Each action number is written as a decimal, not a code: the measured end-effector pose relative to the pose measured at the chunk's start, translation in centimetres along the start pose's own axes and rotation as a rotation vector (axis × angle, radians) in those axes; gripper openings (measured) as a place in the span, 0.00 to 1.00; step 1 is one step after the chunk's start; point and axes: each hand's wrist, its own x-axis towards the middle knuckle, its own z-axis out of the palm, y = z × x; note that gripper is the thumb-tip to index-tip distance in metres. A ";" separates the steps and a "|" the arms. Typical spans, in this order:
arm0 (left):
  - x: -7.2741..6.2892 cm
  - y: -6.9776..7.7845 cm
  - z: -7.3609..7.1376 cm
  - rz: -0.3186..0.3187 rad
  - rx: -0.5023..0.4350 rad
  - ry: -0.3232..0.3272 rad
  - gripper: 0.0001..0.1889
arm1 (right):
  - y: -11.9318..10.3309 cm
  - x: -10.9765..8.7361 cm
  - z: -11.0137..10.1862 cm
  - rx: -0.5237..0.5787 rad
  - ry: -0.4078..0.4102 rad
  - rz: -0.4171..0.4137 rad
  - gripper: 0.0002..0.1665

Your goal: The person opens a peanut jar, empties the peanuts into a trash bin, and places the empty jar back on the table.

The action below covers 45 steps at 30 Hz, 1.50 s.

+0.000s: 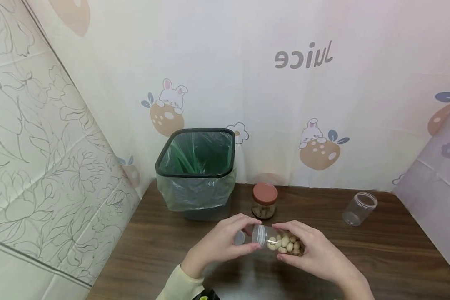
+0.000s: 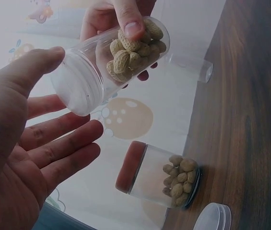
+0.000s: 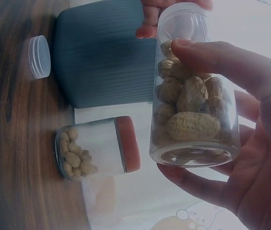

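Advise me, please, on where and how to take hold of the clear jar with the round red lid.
I'd probably grip the clear, round jar just below its round red lid, coming from the right: it stands upright, so its side wall can be wrapped, and the dark rectangular plastic bin stands close on its left.

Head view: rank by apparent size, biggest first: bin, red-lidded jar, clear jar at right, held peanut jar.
1. Bin
2. Held peanut jar (nearer camera)
3. Red-lidded jar and clear jar: look alike, not ranked
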 end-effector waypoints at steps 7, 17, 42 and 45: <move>0.0 0.1 0.0 -0.022 -0.021 -0.006 0.27 | 0.0 -0.1 -0.1 0.009 -0.004 0.010 0.45; 0.1 0.1 0.0 0.003 0.007 -0.005 0.27 | -0.1 -0.1 -0.1 0.014 -0.008 0.021 0.45; -0.1 0.3 -0.8 0.174 0.059 0.018 0.34 | 0.0 -0.1 -0.2 -0.009 -0.001 0.008 0.45; 0.0 0.3 -0.8 0.191 0.068 0.022 0.34 | 0.0 -0.1 -0.3 -0.005 -0.003 0.010 0.45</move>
